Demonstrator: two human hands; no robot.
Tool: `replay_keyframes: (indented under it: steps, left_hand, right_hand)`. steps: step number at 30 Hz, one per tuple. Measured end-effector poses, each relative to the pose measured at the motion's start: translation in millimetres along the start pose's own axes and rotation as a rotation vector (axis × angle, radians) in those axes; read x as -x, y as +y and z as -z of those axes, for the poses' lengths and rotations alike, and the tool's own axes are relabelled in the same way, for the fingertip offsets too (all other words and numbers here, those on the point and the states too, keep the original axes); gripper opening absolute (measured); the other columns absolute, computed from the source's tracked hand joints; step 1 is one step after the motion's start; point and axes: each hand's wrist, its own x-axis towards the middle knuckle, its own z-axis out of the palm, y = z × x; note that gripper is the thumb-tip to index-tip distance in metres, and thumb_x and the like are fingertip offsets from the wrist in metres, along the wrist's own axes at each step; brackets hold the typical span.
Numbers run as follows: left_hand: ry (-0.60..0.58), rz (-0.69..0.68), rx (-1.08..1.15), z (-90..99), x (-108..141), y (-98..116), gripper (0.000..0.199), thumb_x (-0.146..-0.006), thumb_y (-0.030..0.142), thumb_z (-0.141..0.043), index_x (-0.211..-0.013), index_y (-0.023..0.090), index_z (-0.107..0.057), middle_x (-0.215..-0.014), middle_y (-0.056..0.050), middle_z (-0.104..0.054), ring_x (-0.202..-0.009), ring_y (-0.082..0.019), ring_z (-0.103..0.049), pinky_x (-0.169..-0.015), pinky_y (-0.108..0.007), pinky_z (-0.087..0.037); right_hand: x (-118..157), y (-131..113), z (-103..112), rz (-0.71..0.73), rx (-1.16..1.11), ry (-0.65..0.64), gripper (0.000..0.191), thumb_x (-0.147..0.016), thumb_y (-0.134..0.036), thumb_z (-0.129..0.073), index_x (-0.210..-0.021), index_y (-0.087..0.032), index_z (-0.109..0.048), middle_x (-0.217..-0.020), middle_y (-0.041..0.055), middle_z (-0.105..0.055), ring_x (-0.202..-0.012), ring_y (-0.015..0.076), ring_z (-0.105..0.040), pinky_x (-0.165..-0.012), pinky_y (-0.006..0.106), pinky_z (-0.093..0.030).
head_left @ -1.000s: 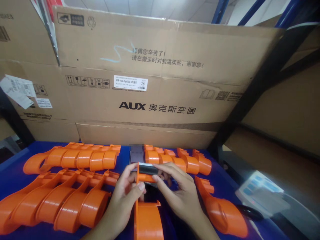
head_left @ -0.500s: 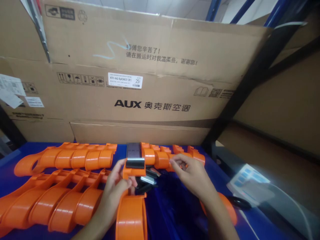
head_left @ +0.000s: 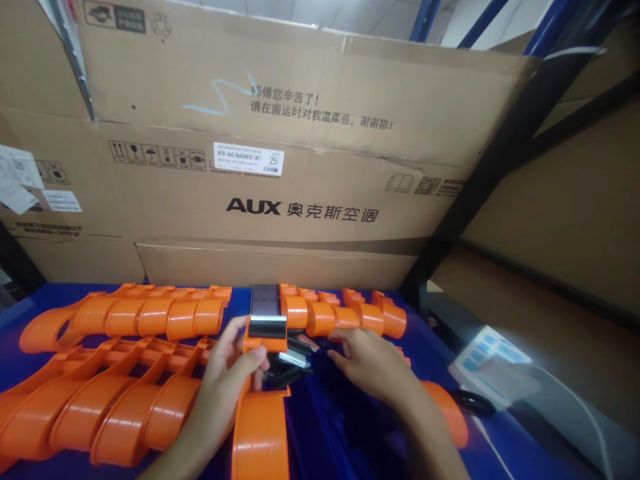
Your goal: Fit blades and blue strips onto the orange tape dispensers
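Observation:
My left hand [head_left: 235, 363] is closed around the narrow neck of an orange plastic tape dispenser [head_left: 261, 433], its wide ring hanging down toward me. A black blade piece with a toothed metal edge [head_left: 269, 325] sits across the dispenser's top end. Just right of it, on the blue surface, lie several loose black pieces with shiny metal edges [head_left: 294, 360], partly hidden by my left hand and the dispenser. My right hand [head_left: 373, 363] hovers beside these pieces, palm down. Its thumb and forefinger are apart, and nothing shows between them.
Rows of orange dispensers [head_left: 123, 413] fill the left, with another row [head_left: 320, 319] at the back right. An orange ring [head_left: 447, 410] lies partly behind my right forearm. A large cardboard box [head_left: 305, 173] stands behind. At right are a white-and-blue packet [head_left: 487, 363] and a dark rack post [head_left: 465, 207].
My right hand has come down and slightly left, from in front of the back row toward the loose black pieces. My left hand still holds the dispenser in nearly the same place.

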Motion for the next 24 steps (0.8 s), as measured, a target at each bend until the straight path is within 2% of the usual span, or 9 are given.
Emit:
replay_keyframes:
  steps: [5,9,11,13,16,18,21,24]
  left_hand:
    - [-0.027,0.019,-0.001,5.8,-6,-5,0.040,-0.081,0.037,-0.075,-0.115,0.023,-0.059,-0.067,0.003,-0.065,-0.048,-0.011,-0.054,-0.050,-0.022,-0.041]
    - [-0.007,0.014,-0.015,5.4,-5,-5,0.040,-0.081,0.038,-0.075,-0.114,0.022,-0.059,-0.067,0.003,-0.065,-0.048,-0.011,-0.055,-0.050,-0.023,-0.041]
    - [0.007,0.011,-0.008,4.4,-5,-5,0.041,-0.081,0.038,-0.075,-0.114,0.022,-0.059,-0.067,0.003,-0.065,-0.048,-0.011,-0.054,-0.050,-0.023,-0.041]
    - [0.012,0.011,0.011,4.0,-5,-5,0.041,-0.080,0.039,-0.075,-0.114,0.022,-0.060,-0.067,0.003,-0.065,-0.047,-0.011,-0.054,-0.050,-0.023,-0.041]
    - [0.011,0.025,0.035,4.7,-7,-6,0.041,-0.078,0.039,-0.077,-0.112,0.022,-0.059,-0.067,0.003,-0.065,-0.047,-0.011,-0.054,-0.049,-0.023,-0.041]
    - [0.016,0.032,0.034,5.0,-8,-7,0.042,-0.077,0.038,-0.077,-0.112,0.022,-0.059,-0.067,0.003,-0.066,-0.048,-0.012,-0.055,-0.049,-0.023,-0.041]
    - [0.019,-0.003,0.029,2.9,-5,-5,0.043,-0.078,0.034,-0.075,-0.116,0.023,-0.059,-0.067,0.003,-0.066,-0.048,-0.012,-0.055,-0.050,-0.024,-0.042]
    - [-0.021,-0.073,0.020,-1.0,-1,1,0.037,-0.080,0.028,-0.072,-0.114,0.023,-0.058,-0.070,0.003,-0.066,-0.049,-0.011,-0.055,-0.052,-0.023,-0.043]
  right_hand:
    - [-2,-8,3,0.012,0.030,-0.015,0.016,-0.079,-0.023,-0.064,-0.089,-0.024,-0.076,-0.087,0.0073,-0.075,-0.082,0.0281,-0.071,-0.060,0.031,-0.041]
    - [-3,-11,14,0.008,-0.038,0.013,0.015,-0.083,-0.022,-0.058,-0.088,-0.023,-0.073,-0.068,0.0016,-0.068,-0.061,0.0205,-0.064,-0.053,0.028,-0.037]
    - [-4,-12,18,-0.010,-0.174,0.057,0.016,-0.088,-0.026,-0.056,-0.091,-0.022,-0.071,-0.057,-0.0021,-0.061,-0.051,0.0177,-0.059,-0.049,0.027,-0.036]
    - [-3,-15,19,-0.024,-0.402,0.090,0.017,-0.093,-0.033,-0.055,-0.097,-0.021,-0.067,-0.057,-0.0029,-0.063,-0.049,0.0170,-0.060,-0.049,0.027,-0.041]
    - [-2,-24,16,-0.037,-0.801,0.093,0.021,-0.096,-0.041,-0.057,-0.103,-0.021,-0.060,-0.073,0.0018,-0.073,-0.062,0.0197,-0.071,-0.057,0.031,-0.054]
    - [-2,-32,15,-0.030,-0.986,0.085,0.023,-0.093,-0.042,-0.063,-0.102,-0.022,-0.059,-0.081,0.0041,-0.075,-0.071,0.0216,-0.075,-0.063,0.033,-0.059]
    - [-1,-45,12,-0.001,-1.085,0.125,0.024,-0.090,-0.043,-0.071,-0.096,-0.022,-0.061,-0.080,0.0025,-0.072,-0.070,0.0195,-0.074,-0.068,0.033,-0.061]
    - [0,-56,6,0.021,-1.120,0.178,0.023,-0.092,-0.043,-0.070,-0.093,-0.023,-0.060,-0.076,-0.0003,-0.068,-0.064,0.0162,-0.069,-0.067,0.030,-0.059]
